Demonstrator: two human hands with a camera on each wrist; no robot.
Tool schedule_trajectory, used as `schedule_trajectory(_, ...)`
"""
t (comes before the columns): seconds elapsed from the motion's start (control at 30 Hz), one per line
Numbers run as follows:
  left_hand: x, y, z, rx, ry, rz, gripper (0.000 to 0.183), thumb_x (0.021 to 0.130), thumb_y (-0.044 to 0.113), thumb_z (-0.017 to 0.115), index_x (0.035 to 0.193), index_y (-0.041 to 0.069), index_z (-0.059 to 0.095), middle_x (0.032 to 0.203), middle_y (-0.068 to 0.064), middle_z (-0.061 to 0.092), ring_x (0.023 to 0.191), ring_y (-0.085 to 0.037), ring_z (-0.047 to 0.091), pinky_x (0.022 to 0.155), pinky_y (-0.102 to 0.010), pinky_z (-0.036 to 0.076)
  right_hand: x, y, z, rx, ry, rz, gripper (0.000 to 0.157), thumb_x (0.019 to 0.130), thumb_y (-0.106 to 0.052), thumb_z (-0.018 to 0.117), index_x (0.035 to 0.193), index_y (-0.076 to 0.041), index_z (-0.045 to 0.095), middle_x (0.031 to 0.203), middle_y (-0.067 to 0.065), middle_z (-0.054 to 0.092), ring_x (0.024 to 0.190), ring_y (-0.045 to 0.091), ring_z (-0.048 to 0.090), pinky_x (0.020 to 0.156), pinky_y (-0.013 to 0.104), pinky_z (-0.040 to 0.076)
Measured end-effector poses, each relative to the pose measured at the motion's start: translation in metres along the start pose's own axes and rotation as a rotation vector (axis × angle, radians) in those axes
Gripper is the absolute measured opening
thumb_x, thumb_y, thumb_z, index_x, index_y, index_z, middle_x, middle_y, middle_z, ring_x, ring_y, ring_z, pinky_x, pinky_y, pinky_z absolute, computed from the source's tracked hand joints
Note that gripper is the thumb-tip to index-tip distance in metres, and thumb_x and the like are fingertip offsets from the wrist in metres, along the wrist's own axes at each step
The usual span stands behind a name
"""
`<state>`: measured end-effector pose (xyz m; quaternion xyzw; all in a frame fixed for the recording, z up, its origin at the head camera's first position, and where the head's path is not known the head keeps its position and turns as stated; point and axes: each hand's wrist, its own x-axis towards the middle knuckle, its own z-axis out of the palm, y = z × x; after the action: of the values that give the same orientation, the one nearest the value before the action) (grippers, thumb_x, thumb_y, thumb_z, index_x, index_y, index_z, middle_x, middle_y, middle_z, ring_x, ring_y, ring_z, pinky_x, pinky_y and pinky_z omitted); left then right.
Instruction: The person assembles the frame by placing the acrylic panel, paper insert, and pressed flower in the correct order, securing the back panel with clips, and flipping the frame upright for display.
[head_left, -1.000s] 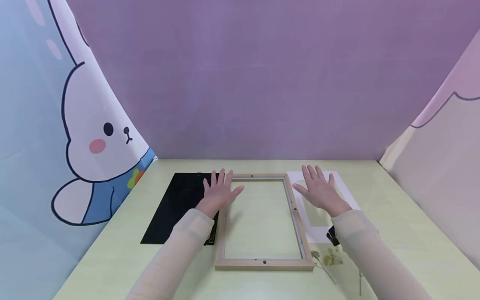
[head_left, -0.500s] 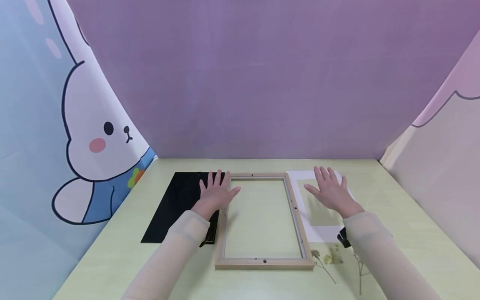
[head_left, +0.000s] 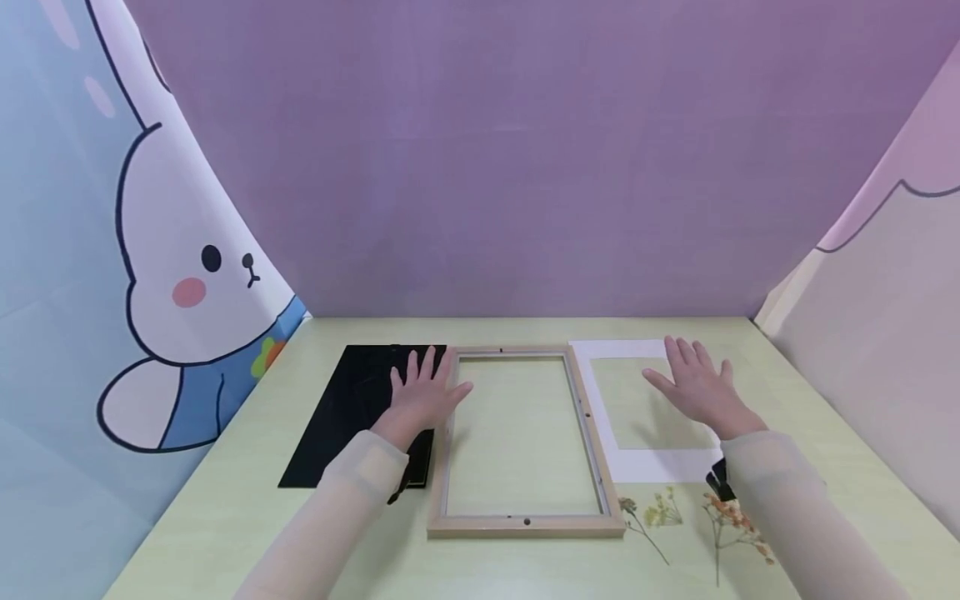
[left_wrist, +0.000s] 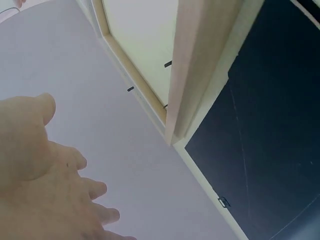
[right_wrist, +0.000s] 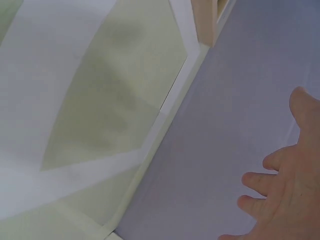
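Observation:
A light wooden picture frame (head_left: 527, 527) lies flat at the middle of the table. My left hand (head_left: 420, 402), fingers spread and holding nothing, hovers over the border between the frame's left side and a black backing board (head_left: 330, 442). My right hand (head_left: 701, 390) hangs above the right part of a white mat board (head_left: 660, 467), its fingers spread too. In the left wrist view, the left hand (left_wrist: 40, 180) is apart from the frame (left_wrist: 187, 65) and the black board (left_wrist: 270, 120). Likewise, the right wrist view has the right hand (right_wrist: 285, 185) away from the mat (right_wrist: 60, 35).
Below the mat lie several dried flowers: a brown stem (head_left: 643, 529), a yellow sprig (head_left: 662, 508) and an orange cluster (head_left: 735, 521), partly behind the right sleeve. A purple panel (head_left: 525, 167) rises behind the pale table (head_left: 187, 533); printed curtains (head_left: 180, 250) stand at the sides.
My right hand has moved right across the mat, uncovering more of it and the orange flowers. My left hand has drifted slightly left. Board, frame and mat stay in place.

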<state>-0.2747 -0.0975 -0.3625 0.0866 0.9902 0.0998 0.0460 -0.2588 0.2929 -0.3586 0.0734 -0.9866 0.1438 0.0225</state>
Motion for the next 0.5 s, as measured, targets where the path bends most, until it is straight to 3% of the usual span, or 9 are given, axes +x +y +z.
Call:
schedule_trajectory(0.27,-0.003,-0.008,0.008,0.007,0.005,0.030,0.072,0.094,0.056,0.030,0.148,0.024,-0.004,0.153,-0.013,-0.003,0.135,-0.037,-0.009,0.103,-0.060,-0.002,-0.009,0.029,-0.001,-0.001,0.003,0.047,0.087,0.094,-0.059,0.028,0.143,0.009,0.004,0.142,0.037,0.008,0.128,0.053,0.001,0.088,0.074,-0.003)
schedule_trajectory(0.5,-0.007,-0.012,0.014,0.024,-0.024,0.035,0.072,0.094,0.057,0.031,0.149,0.019,0.005,0.153,-0.011,-0.002,0.136,-0.035,-0.008,0.104,-0.059,0.000,-0.016,0.051,-0.003,-0.009,-0.017,0.075,0.088,0.094,-0.059,0.025,0.141,0.012,0.002,0.140,0.038,0.009,0.125,0.056,0.006,0.087,0.075,0.006)
